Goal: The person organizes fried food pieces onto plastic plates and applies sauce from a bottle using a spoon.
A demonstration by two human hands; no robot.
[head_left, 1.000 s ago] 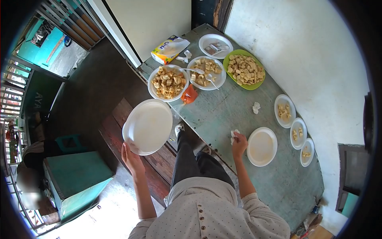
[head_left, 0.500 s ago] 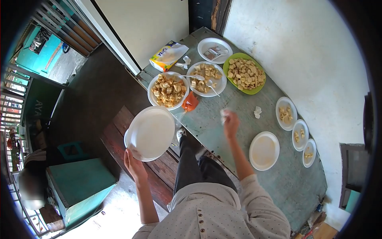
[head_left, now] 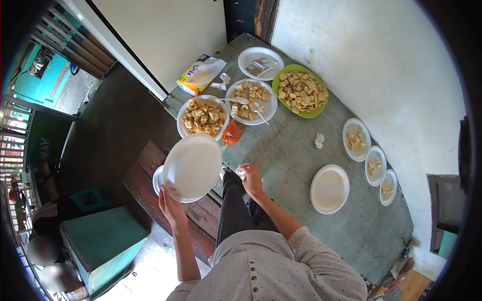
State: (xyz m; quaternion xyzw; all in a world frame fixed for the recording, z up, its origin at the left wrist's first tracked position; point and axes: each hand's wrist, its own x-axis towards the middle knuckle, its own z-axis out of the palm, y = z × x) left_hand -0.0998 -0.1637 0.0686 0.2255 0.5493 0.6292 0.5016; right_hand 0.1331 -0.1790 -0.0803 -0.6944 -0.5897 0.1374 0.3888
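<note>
My left hand (head_left: pixel 173 210) grips a white foam plate (head_left: pixel 193 168) by its lower edge, tilted above the wooden bench. Behind it peeks the rim of another white dish (head_left: pixel 157 179). Closed around a crumpled white tissue (head_left: pixel 242 172), my right hand (head_left: pixel 252 181) is just right of the held plate, over the table's near edge. A bag of orange-red sauce (head_left: pixel 231 133) lies beyond, beside a plate of browned food chunks (head_left: pixel 204 119). One more plate of chunks (head_left: pixel 245 111) stands beside that, with white spoons on the two.
On the green table (head_left: pixel 281 150) are a green plate of pale pieces (head_left: pixel 303 93), a tissue pack (head_left: pixel 201 74), a plate with a small packet (head_left: pixel 261 64), a bare white plate (head_left: pixel 329 189) and three small plates (head_left: pixel 356 140) by the wall. A person (head_left: pixel 45 251) is at lower left.
My right hand has moved left and toward me with the tissue, from above the table to near the held plate. The left hand still holds the plate, with more of the dish behind it showing.
</note>
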